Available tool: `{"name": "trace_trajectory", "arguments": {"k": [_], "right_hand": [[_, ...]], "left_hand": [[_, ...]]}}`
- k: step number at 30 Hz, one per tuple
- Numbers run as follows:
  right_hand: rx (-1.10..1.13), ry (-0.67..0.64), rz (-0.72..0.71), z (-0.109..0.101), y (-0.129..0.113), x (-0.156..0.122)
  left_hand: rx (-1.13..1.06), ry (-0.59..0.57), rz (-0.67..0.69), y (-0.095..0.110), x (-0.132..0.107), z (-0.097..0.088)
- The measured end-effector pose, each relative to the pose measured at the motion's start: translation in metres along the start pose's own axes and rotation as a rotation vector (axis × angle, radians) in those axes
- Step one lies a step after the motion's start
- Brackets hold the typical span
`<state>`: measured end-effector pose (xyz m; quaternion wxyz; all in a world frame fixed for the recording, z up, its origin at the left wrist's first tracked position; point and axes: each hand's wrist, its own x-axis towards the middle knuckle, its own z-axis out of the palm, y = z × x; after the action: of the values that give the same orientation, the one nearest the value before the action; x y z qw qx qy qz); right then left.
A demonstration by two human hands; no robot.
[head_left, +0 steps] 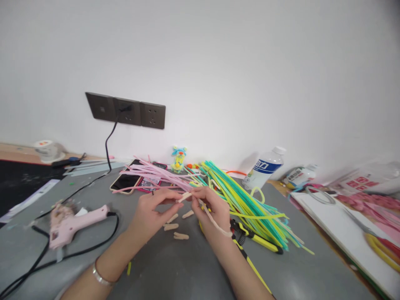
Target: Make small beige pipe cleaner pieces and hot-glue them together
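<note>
Between both hands, above the grey table, is a pale beige pipe cleaner (185,196). The fingertips of my left hand (153,208) pinch one end of it. My right hand (212,206) is closed on the other part, and a long tail (215,223) trails down over the back of that hand. Under the hands lie several short folded beige pipe cleaner pieces (171,227). Yellow-and-black pliers (258,238) rest beside my right wrist, partly covered by it.
A pink glue gun (78,227) with a black cord lies left. Behind are pink pipe cleaners (159,173), phones (125,183) and a small yellow-blue figure (178,160). Green and yellow pipe cleaners (250,204), a bottle (265,167) and scissors (381,246) are on the right.
</note>
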<state>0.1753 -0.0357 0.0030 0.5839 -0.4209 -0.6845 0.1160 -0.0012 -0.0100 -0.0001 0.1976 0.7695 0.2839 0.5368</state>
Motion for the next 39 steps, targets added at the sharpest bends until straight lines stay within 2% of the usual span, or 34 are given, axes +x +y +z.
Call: {"name": "trace_trajectory", "arguments": {"k": [7, 13, 16, 20, 23, 28, 32, 39], "right_hand": [[-0.034, 0.005, -0.067, -0.0002, 0.0002, -0.0001], [-0.044, -0.010, -0.071, 0.0003, 0.0000, -0.0011], [0.041, -0.024, -0.010, 0.0017, 0.0016, -0.0013], [0.217, -0.014, 0.189, 0.0040, 0.0033, -0.0020], [0.284, -0.010, 0.272, 0.0047, 0.0035, -0.0025], [0.310, 0.028, 0.230, 0.0035, 0.0052, -0.0034], [0.291, 0.010, 0.197, 0.0033, 0.0061, -0.0039], [0.330, 0.049, 0.314, 0.0056, 0.0001, -0.0024]], "left_hand": [[0.002, 0.004, 0.012, 0.0030, 0.0023, -0.0019], [0.032, 0.017, 0.042, 0.0047, 0.0040, -0.0028], [0.056, 0.042, 0.076, 0.0046, 0.0048, -0.0020], [0.045, 0.047, 0.061, 0.0039, 0.0045, -0.0015], [0.035, 0.044, 0.042, 0.0036, 0.0040, -0.0020], [0.025, 0.038, 0.022, 0.0025, 0.0033, -0.0015], [0.017, 0.030, 0.009, 0.0006, 0.0022, -0.0008], [-0.002, 0.042, 0.041, 0.0047, 0.0051, -0.0023]]}}
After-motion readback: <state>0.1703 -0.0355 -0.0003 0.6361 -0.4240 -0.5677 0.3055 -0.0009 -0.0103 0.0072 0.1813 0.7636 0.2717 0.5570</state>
